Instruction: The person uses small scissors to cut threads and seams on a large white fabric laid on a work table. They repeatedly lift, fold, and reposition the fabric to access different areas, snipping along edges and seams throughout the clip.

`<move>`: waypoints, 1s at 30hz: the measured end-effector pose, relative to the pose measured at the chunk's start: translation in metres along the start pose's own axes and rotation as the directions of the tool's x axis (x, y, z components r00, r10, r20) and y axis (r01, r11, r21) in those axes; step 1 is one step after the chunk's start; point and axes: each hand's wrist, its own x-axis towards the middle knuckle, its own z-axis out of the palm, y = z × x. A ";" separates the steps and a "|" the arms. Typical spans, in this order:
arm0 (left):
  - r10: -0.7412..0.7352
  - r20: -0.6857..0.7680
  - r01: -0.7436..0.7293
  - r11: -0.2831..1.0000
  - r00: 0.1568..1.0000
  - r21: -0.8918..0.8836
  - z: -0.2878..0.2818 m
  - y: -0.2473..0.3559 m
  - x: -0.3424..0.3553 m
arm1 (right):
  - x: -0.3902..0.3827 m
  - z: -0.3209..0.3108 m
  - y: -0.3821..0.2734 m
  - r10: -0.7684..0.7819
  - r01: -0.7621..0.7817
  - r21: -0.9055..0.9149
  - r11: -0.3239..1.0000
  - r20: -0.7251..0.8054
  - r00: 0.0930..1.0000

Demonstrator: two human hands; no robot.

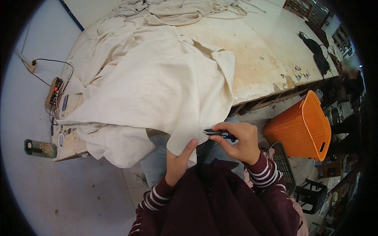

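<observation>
A cream cloth (157, 78) is draped from the worktable down over my lap. My left hand (179, 161) grips its lower edge, thumb on top and fingers hidden behind it. Just to the right, my right hand (240, 141) holds small dark thread snips (218, 133), their pointed tips against the cloth near my left thumb. The far end of this cloth lies bunched on the table, and a lower fold hangs at the left.
Worktable (267, 55) with more cream garments (177, 11) and black items (315, 51); power strip (54, 92) and green bottle (39, 148) at left; orange basket (295, 129), dark crate (285, 169) and another person (350, 82) at right.
</observation>
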 end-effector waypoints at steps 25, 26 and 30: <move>0.765 0.246 -0.577 0.194 0.595 0.794 -0.026 0.059 0.016 | 0.026 0.017 0.022 0.083 -0.244 0.598 0.764 0.284 0.955; 0.666 0.356 -0.569 0.124 0.655 0.813 -0.024 0.061 0.023 | 0.026 0.017 0.021 0.074 -0.242 0.617 0.749 0.284 0.956; 0.150 0.410 -0.426 0.510 0.900 0.747 -0.024 0.057 0.043 | 0.026 0.016 0.023 0.149 -0.252 0.620 0.743 0.214 0.965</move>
